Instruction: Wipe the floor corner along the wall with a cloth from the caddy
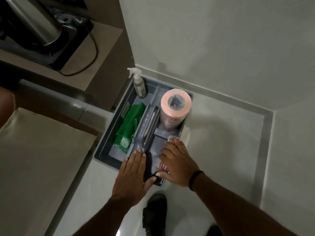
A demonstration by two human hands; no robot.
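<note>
— Pale floor [221, 133] runs into a corner under white walls, right? What sits at the far left?

— Up on a bench [95, 53], a steel kettle [32, 21] on its dark base. Below, against the skirting, a grey caddy [102, 155].

— And inside it?

— Spray bottle [139, 84] at the back left, a green cloth [129, 125] in the left compartment, the handle divider, then a pink roll [175, 106] standing upright.

— The hands?

— Left hand [133, 174] lies flat, its grip open and empty, fingertips touching the handle. Right hand [179, 162] presses into the near right compartment, fingers closing on a red-striped cloth [172, 139]. A black shoe [155, 213] stands below.
</note>
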